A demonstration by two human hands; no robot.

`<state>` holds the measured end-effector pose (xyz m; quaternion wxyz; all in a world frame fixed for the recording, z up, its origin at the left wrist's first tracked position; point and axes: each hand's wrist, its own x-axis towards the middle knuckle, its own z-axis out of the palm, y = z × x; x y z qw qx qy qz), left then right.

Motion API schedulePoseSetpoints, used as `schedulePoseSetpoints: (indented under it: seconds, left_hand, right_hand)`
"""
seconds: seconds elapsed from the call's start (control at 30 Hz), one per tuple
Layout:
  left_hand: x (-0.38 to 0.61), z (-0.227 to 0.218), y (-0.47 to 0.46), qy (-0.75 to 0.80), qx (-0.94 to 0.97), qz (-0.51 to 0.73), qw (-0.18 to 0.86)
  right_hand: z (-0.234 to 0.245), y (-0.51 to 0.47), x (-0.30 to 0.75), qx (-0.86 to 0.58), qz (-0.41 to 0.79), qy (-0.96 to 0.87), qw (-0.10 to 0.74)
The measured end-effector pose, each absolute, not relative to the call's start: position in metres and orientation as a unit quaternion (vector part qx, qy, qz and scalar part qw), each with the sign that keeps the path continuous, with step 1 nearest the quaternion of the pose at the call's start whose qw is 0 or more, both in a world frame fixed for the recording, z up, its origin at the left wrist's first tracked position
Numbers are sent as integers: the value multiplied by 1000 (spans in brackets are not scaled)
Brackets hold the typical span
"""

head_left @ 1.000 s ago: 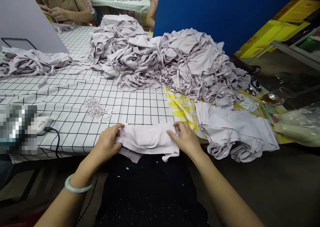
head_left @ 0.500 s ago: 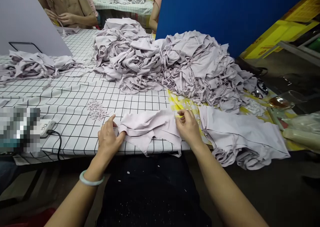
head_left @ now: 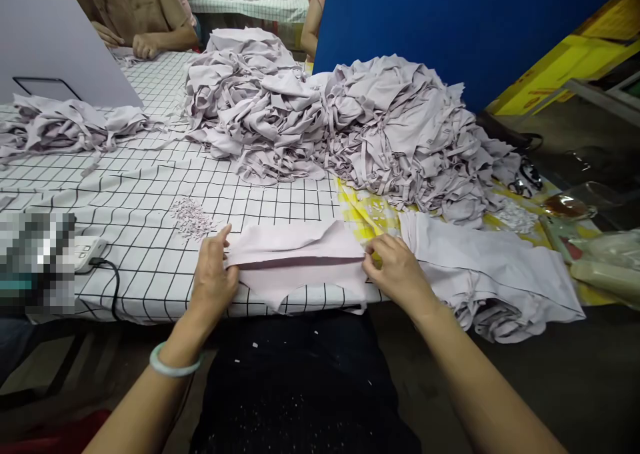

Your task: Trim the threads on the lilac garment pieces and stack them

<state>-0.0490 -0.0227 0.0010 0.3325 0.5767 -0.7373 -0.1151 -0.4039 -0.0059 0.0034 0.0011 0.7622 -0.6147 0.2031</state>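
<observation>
A pale pink fabric piece [head_left: 300, 274] lies at the table's front edge, stretched between my two hands with a straight fold running across it. My left hand [head_left: 214, 271] grips its left end between thumb and fingers. At the other end of the fold, my right hand [head_left: 395, 264] pinches the cloth with thumb and fingertips. The lower edge of the piece hangs slightly over the table edge. Just right of my right hand is a flat stack of similar fabric pieces [head_left: 490, 261], with straps bunched at its front.
Two large heaps of fabric, a left heap [head_left: 255, 101] and a right heap [head_left: 400, 127], fill the back. Small scraps [head_left: 190, 217] lie on the checked tablecloth [head_left: 150, 254]. A white socket block [head_left: 89, 253] with a black cable is at left. A co-worker's hand [head_left: 145, 45] shows behind.
My right hand has moved slightly right and now pinches the cloth's end. The fabric is pulled straighter, its fold now a clean line. The co-worker's hands have also moved.
</observation>
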Motion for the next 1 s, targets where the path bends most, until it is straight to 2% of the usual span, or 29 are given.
schedulePoseSetpoints:
  seconds: [0.13, 0.27, 0.33, 0.4, 0.5, 0.57, 0.67, 0.8, 1.0]
  left_hand:
    - [-20, 17, -39, -778, 545, -213, 229]
    - [-28, 21, -70, -705, 670, -180, 145]
    - [-41, 20, -86, -691, 683, -189, 145]
    - [-52, 21, -96, -703, 655, -191, 201]
    - [-63, 19, -86, -717, 620, -85, 306]
    - [-69, 13, -62, -748, 580, -24, 323]
    - [-75, -1, -20, -836, 478, -46, 266]
    - [-68, -8, 1, -892, 404, -122, 160]
    - [-58, 2, -11, -906, 376, -146, 131]
  right_hand:
    - [4, -7, -410, 748, 192, -629, -83]
    - [-3, -41, -382, 670, 219, -705, -74]
    - [-7, -62, -370, 660, 199, -719, -83]
    - [-10, -76, -366, 660, 197, -719, -93]
    - [-10, -75, -373, 658, 254, -706, -69]
    - [-7, -60, -377, 668, 283, -687, -48]
    - [-3, -36, -371, 717, 275, -640, -37]
    - [-4, -31, -358, 799, 200, -564, -49]
    - [-9, -41, -373, 819, 159, -550, -42]
